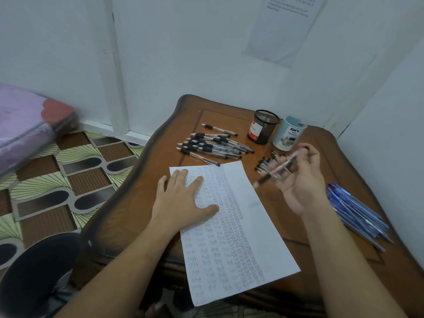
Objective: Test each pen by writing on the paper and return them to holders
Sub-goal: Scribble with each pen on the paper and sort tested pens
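Our left hand [183, 198] lies flat on the white paper sheet [243, 228], dense with "test" columns. Loose clear black-grip pens [213, 145]; black mesh holder [262, 127] and pale blue cylindrical holder [289, 134] have 0 pens sticking out, so returns look undone. Our right hand [300, 182] grips 1 blurred clear pen [275, 171] near blue pens [358, 214]; brown wooden table [137, 216], white walls [206, 53].

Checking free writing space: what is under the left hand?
The left hand lies flat on the paper's upper left part. Written rows surround it; anything beneath the palm is hidden.

One head-worn wide-angle camera looks down, close, onto the table [220, 117].
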Demonstrator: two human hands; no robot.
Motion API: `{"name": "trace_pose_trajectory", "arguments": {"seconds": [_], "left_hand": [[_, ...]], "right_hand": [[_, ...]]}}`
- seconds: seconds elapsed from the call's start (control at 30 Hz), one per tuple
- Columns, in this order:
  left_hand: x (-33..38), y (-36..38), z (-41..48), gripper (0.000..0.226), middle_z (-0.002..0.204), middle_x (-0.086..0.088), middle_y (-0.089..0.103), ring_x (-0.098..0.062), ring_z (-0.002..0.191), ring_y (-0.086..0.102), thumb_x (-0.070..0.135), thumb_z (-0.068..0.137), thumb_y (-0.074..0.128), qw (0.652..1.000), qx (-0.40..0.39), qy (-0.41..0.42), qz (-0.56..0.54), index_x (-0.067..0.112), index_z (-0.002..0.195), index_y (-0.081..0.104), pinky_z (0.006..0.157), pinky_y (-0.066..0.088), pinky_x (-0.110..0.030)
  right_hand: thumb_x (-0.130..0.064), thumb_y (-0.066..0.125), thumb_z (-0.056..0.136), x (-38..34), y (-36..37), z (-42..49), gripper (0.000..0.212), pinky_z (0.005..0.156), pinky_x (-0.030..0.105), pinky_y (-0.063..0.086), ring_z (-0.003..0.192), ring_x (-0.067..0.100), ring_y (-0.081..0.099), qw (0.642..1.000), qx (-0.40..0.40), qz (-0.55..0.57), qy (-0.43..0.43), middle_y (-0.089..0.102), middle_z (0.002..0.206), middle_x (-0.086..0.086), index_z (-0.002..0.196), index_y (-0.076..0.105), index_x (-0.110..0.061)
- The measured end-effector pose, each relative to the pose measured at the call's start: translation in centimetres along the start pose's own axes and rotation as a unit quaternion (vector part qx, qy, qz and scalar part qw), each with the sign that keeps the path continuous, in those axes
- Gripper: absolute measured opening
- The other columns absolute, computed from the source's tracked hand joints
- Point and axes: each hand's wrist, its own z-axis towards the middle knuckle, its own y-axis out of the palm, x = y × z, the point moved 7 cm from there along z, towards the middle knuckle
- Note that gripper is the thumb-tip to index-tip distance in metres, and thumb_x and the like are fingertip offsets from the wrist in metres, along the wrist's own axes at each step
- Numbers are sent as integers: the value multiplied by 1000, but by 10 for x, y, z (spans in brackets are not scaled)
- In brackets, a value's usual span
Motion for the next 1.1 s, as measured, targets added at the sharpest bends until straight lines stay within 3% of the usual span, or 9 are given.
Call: {"name": "trace_pose_trajectory", "arguments": {"seconds": [0.2,0.4,0.5,0.6,0.7,0.8,0.87,0.97,1.1], "left_hand": [[3,0,-1,93,167,-1,-2,-22,153,-8,90,78,21,1000,-8,-7,9,42,156,8,122,-6,-53],[4,-1,3,91,167,0,-2,-23,153,-6,89,79,22,1000,-11,-20,12,42,155,10,120,-6,-52],[4,-1,3,91,167,-1,-1,-23,153,-5,90,79,22,1000,-9,-20,14,42,155,11,120,-5,-52],[3,0,3,91,167,-2,1,-23,153,-4,90,78,21,1000,-1,-19,14,42,155,12,120,-4,-52],[4,0,4,90,167,-2,2,-23,153,-3,90,78,22,1000,4,-21,15,43,155,13,120,-4,-51],[4,0,4,89,167,-2,4,-23,153,-2,90,78,23,1000,8,-25,16,43,154,15,120,-3,-51],[3,0,5,89,166,-3,5,-23,153,-1,90,78,24,999,10,-27,14,43,154,16,120,-3,-52],[4,0,6,90,166,-3,7,-23,153,1,90,77,25,999,20,-33,11,43,154,18,120,-1,-52],[4,0,6,89,166,-2,7,-23,153,0,90,77,26,999,20,-37,10,44,153,18,120,-2,-51]], "right_hand": [[-29,39,108,31,-16,-20,23,42,21,19,48,12,25,993,-20,-112,36,43,61,1,113,60,-36],[-45,54,89,37,-7,-18,38,44,25,21,48,11,26,993,-85,-71,36,31,56,0,121,54,-25],[-26,50,103,42,-12,-12,26,54,29,38,52,13,39,994,-74,-58,51,35,51,0,115,68,-13],[-48,28,107,58,-18,-7,62,64,34,39,62,18,46,991,-69,22,112,50,62,6,87,73,-9],[-68,19,97,69,-25,-4,79,54,29,31,54,17,43,988,-72,6,134,50,59,9,89,70,-7],[-49,47,92,74,-26,-7,51,49,26,40,61,20,63,989,-97,-63,95,70,75,14,98,70,-4],[-33,63,87,75,-25,-6,22,42,24,31,47,18,49,986,-117,-101,58,61,62,8,77,66,-13],[-21,62,94,78,-23,-4,24,40,19,28,46,14,39,979,-116,-164,36,52,57,5,71,59,-16],[-17,70,88,86,-17,-5,16,71,28,53,70,24,61,970,-159,-178,48,65,76,16,77,62,-9]]}}
